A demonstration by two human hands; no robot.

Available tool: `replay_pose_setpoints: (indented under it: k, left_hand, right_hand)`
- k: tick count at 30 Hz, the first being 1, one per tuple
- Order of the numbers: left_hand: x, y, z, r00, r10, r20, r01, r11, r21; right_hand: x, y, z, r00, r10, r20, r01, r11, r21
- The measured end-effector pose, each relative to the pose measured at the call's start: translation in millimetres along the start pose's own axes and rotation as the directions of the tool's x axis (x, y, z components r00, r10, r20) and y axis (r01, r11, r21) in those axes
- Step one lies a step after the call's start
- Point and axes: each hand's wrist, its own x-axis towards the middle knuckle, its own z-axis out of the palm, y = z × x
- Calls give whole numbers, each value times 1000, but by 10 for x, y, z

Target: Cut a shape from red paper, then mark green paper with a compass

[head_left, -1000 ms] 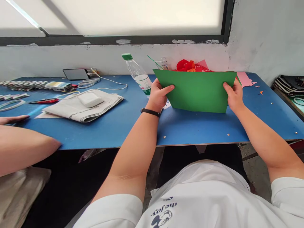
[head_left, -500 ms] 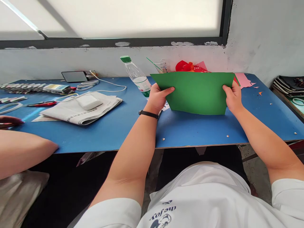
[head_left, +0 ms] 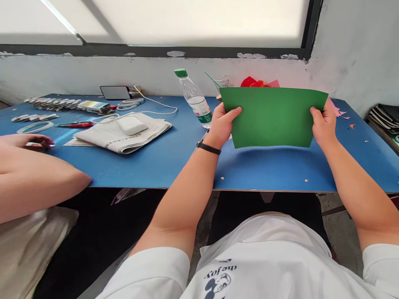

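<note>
I hold a green sheet of paper [head_left: 271, 118] upright over the blue table [head_left: 174, 162]. My left hand [head_left: 222, 126], with a black band on the wrist, pinches the sheet's left edge, thumb on the near face. On the opposite edge, my right hand [head_left: 324, 124] grips the sheet the same way. The sheet's lower edge hangs just above the tabletop and casts a shadow on it. Red and pink paper scraps [head_left: 258, 82] show behind the sheet's top edge.
A clear water bottle with a green cap [head_left: 193, 99] leans left of the sheet. A folded newspaper with a white case on it [head_left: 124, 133], a phone [head_left: 114, 91], cables and red scissors [head_left: 75, 124] lie further left. Another person's arm [head_left: 34, 174] rests at the table's left.
The sheet has tilted more upright and lifted slightly off the table. My view has shifted, so everything sits further right. The other person's hand has moved a little.
</note>
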Motion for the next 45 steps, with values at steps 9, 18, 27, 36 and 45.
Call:
replay_pose_setpoints:
  k: [9, 18, 27, 36, 45]
  left_hand:
    - [-380, 69, 473, 993, 39, 113, -37, 999, -16]
    - [-449, 77, 521, 976, 145, 160, -156, 986, 61]
    - [-397, 33, 488, 964, 225, 143, -246, 957, 153]
    - [-464, 276, 510, 858, 511, 54, -498, 801, 331]
    - [-464, 227, 614, 943, 334, 1, -329, 929, 170]
  right_hand:
    - [142, -1089, -103, 898, -437, 52, 416, 804, -426]
    - [216, -1370, 861, 650, -512, 561, 680, 722, -129]
    - [120, -1255, 973, 721, -454, 524, 570, 818, -76]
    - [111, -1257, 1056, 700, -477, 531, 608, 789, -93]
    - [140, -1178, 1092, 659, -526, 538, 682, 719, -133]
